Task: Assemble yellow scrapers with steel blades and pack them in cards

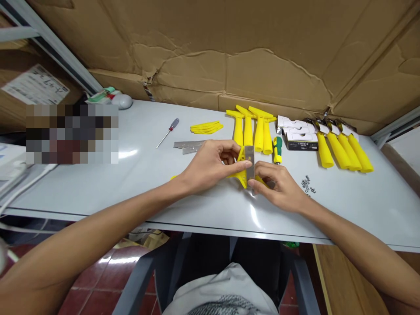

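Observation:
A yellow scraper [243,178] is gripped in my left hand [213,162], its broad head turned to the right and most of its handle hidden behind the hand. A flat metal blade [250,154] lies against that head, and my left thumb presses on it. My right hand [274,183] pinches the blade's lower end between thumb and fingers. Some yellow also shows by the right fingers; which part it is, I cannot tell. Beyond my hands lie more metal blades [188,145], thin yellow strips [206,127] and several yellow scraper handles [259,130].
A screwdriver [168,132] lies at the left; a green-and-yellow screwdriver [278,149] is right of the handles. Small boxes [300,139], scrapers with dark heads [343,148] and loose screws [307,186] occupy the right side. Cardboard [262,70] backs the table [131,192].

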The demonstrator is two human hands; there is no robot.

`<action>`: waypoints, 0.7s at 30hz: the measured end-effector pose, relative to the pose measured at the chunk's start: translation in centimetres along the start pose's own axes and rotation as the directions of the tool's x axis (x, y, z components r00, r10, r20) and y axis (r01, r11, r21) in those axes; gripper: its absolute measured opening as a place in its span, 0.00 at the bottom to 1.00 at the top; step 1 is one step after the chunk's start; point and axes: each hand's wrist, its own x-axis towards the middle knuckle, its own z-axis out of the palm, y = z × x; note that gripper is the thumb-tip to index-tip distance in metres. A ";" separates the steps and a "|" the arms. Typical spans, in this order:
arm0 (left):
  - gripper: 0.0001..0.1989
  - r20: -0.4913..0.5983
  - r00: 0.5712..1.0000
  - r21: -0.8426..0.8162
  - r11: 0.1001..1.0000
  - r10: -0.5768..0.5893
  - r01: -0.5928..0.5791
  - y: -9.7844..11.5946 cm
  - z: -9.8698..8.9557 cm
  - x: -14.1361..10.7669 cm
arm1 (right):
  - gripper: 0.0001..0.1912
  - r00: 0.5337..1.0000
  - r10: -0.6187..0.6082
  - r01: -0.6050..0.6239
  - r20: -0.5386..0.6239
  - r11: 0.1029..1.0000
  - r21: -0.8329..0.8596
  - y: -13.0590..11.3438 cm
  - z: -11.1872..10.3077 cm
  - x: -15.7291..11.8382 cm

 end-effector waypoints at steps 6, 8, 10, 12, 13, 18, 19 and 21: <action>0.15 -0.070 0.997 -0.008 0.999 -0.039 0.038 -0.2 -1.1 0.3 | 0.12 0.977 0.206 -0.183 -0.048 0.936 0.300 1.0 -1.9 -0.2; 0.15 -0.086 0.994 -0.029 0.998 -0.061 0.059 -0.3 -1.2 0.4 | 0.23 0.960 0.265 -0.198 -0.092 0.871 0.449 1.3 -2.2 -0.2; 0.15 -0.079 0.994 -0.022 0.997 -0.072 0.070 -0.3 -1.1 0.4 | 0.33 0.943 0.304 -0.181 -0.135 0.810 0.558 1.3 -2.1 -0.1; 0.14 -0.053 0.997 0.017 0.998 -0.060 0.061 -0.3 -0.8 0.3 | 0.31 0.930 0.315 -0.146 -0.190 0.790 0.595 1.3 -1.7 0.0; 0.13 -0.040 0.998 0.045 0.998 -0.049 0.051 -0.3 -0.6 0.2 | 0.27 0.925 0.310 -0.129 -0.219 0.799 0.587 1.2 -1.5 0.0; 0.13 -0.006 1.000 0.151 0.989 -0.011 0.011 -0.3 0.2 -0.4 | 0.13 0.940 0.257 -0.132 -0.223 0.880 0.457 0.6 -0.4 0.2; 0.12 -0.001 1.000 0.154 0.988 -0.007 0.007 -0.3 0.2 -0.4 | 0.13 0.939 0.264 -0.149 -0.221 0.890 0.430 0.5 -0.3 0.2; 0.12 0.006 1.000 0.158 0.987 -0.002 0.001 -0.3 0.3 -0.5 | 0.14 0.927 0.291 -0.187 -0.236 0.905 0.383 0.3 0.1 0.3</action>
